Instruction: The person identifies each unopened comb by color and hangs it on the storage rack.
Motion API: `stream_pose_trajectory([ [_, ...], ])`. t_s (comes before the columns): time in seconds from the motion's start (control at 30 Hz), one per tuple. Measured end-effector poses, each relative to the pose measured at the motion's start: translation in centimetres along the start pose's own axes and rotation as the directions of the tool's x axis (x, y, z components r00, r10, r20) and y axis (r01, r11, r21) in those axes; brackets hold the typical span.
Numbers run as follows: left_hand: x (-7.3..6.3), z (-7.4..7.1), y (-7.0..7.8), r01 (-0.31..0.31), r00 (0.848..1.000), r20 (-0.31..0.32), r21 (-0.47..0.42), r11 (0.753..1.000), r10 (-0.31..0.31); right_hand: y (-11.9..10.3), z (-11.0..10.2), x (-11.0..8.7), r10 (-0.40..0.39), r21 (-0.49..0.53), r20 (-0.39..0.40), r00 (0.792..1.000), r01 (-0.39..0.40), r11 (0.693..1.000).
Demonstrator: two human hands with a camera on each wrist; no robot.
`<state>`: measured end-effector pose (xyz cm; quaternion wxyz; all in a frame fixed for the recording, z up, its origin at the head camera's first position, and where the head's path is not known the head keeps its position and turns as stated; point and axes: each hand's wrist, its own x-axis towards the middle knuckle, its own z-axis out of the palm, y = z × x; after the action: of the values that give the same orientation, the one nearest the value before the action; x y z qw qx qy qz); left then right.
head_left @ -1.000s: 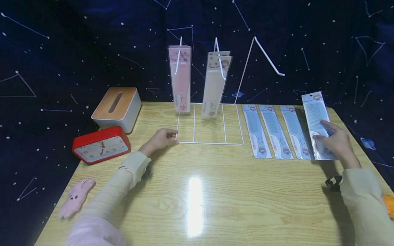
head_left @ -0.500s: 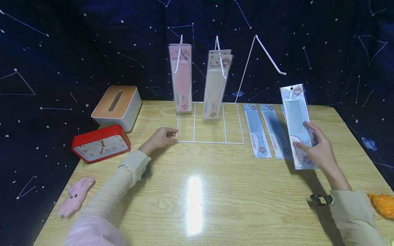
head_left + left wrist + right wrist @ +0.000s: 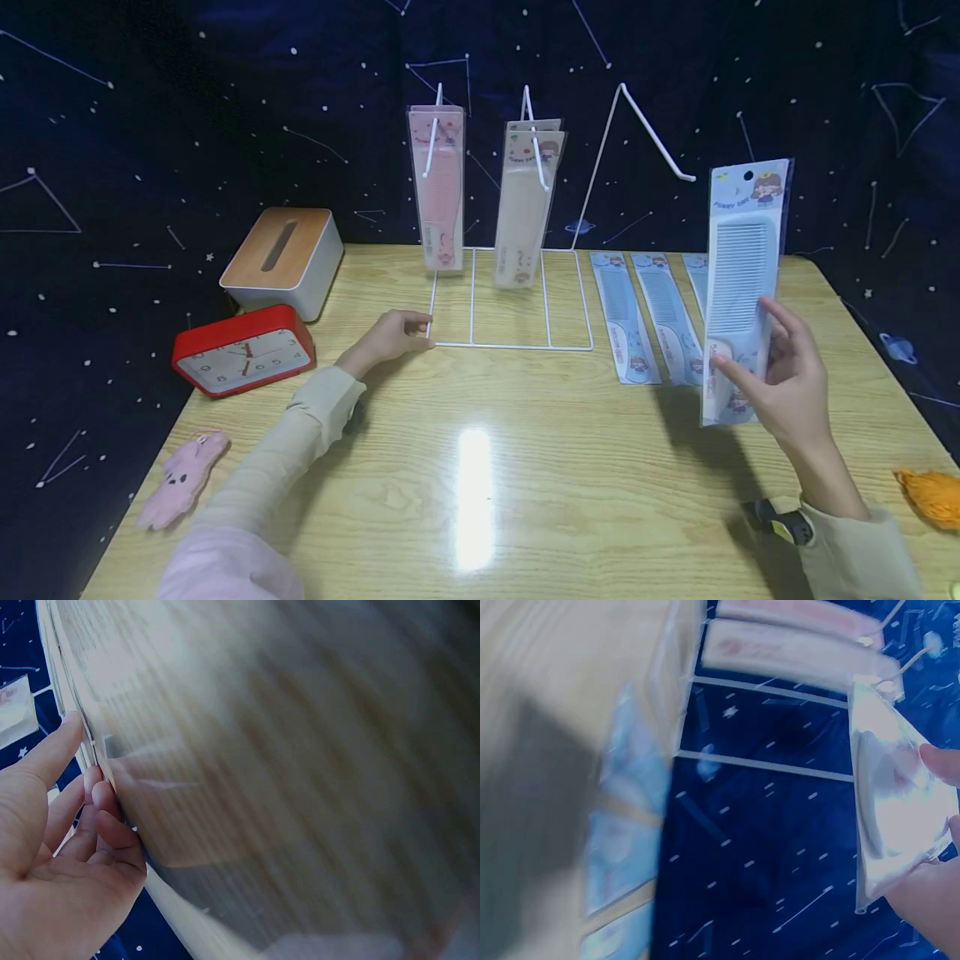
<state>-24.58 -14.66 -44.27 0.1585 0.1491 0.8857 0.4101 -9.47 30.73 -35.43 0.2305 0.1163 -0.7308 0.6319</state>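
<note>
My right hand (image 3: 795, 375) grips a blue comb in a clear package (image 3: 742, 275) by its lower part, thumb in front, holding it nearly upright above the table. My left hand (image 3: 386, 340) pinches the front left corner of a white wire rack (image 3: 517, 347). In the left wrist view, the left hand (image 3: 67, 840) has its thumb and fingers at the rack's edge. Packaged pink combs (image 3: 441, 200) hang on the rack's left hook, packaged cream combs (image 3: 525, 217) on its middle hook. The right hook (image 3: 656, 133) holds nothing.
Several packaged blue combs (image 3: 624, 325) lie side by side right of the rack. On the left are a tissue box (image 3: 277, 258), a red clock (image 3: 243, 350) and a pink plush toy (image 3: 183, 479). Something orange (image 3: 930, 496) lies at the right edge.
My right hand has lifted the packaged comb and brought it left and nearer, turning it more upright. My left hand has stayed at the rack's corner.
</note>
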Motion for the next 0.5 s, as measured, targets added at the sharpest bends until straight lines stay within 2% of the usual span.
stream_pose_trajectory([
  [0.07, 0.0, 0.0, 0.0, 0.007, 1.0, 0.003, -0.003, 1.0, -0.007, -0.6, 0.5, 0.0, -0.05, 0.104, 0.018, 0.999, 0.048, 0.993],
  [0.13, 0.0, -0.1, -0.1, 0.011, 1.0, 0.004, -0.004, 1.0, -0.011, -1.0, 1.0, 0.0, -0.086, 0.165, 0.049, 0.995, 0.077, 0.983],
  [0.23, 0.0, 0.0, -0.1, 0.014, 1.0, 0.003, -0.001, 1.0, -0.014, -1.3, 1.8, 0.0, -0.097, 0.178, 0.083, 0.992, 0.081, 0.981],
  [0.37, 0.0, 0.0, -0.1, 0.012, 1.0, 0.002, 0.0, 1.0, -0.012, -1.6, 2.5, 0.0, -0.037, 0.052, 0.085, 0.996, 0.033, 0.998],
  [0.5, 0.0, 0.0, 0.0, 0.014, 1.0, 0.007, -0.003, 1.0, -0.014, -1.6, 2.9, -0.1, 0.019, -0.103, 0.071, 0.997, -0.011, 0.995],
])
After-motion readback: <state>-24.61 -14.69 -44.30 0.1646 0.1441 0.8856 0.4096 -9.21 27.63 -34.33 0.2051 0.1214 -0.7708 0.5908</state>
